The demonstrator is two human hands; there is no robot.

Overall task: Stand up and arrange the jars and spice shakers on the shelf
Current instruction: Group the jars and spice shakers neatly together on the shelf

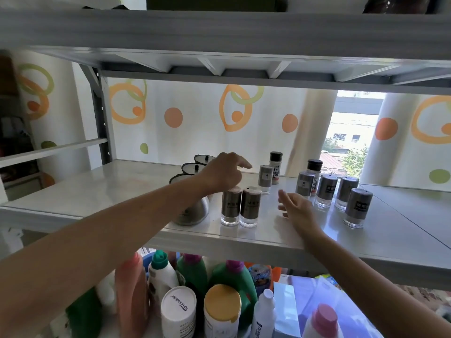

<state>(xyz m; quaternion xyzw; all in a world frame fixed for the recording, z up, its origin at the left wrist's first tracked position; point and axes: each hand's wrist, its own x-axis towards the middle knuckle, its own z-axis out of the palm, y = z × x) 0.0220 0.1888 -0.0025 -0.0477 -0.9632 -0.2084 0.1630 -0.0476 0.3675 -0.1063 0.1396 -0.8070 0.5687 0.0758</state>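
Left grip (223, 173) atop a shaker (230, 206), hold unclear; right grip (296, 207) wide, empty.

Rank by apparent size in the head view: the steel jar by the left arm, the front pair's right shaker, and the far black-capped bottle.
1. Steel jar, partly hidden by the arm.
2. Right shaker of the pair.
3. Black-capped bottle, though it stands farther back, so its true size is unsure.

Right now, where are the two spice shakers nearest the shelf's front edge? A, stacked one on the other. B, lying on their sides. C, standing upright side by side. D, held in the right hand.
C: the two spice shakers stand upright and close together on the shelf.
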